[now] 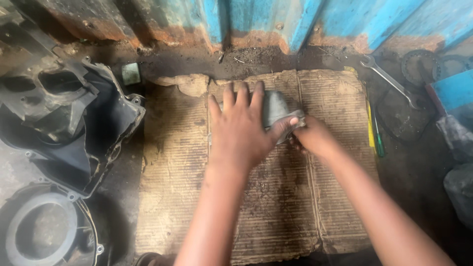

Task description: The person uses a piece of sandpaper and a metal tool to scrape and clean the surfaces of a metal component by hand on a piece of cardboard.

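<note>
Both bare forearms stretched forward, converging. Left hand (240, 129) spread flat, palm down, four fingers straight and together, thumb angled right toward the other hand. Right hand (314, 136) curled, knuckles up, fingertips tucked under and hidden.

The flattened cardboard sheet (256, 197) is tan with fine corrugated ribbing and dark grease stains, the part (274, 109) on it is dull grey, the plastic housings (64, 123) are black, the screwdriver (378, 143) handle is green, the wrench (389, 80) is silvery, and the metal wall (295, 19) is blue with rust-brown patches.
</note>
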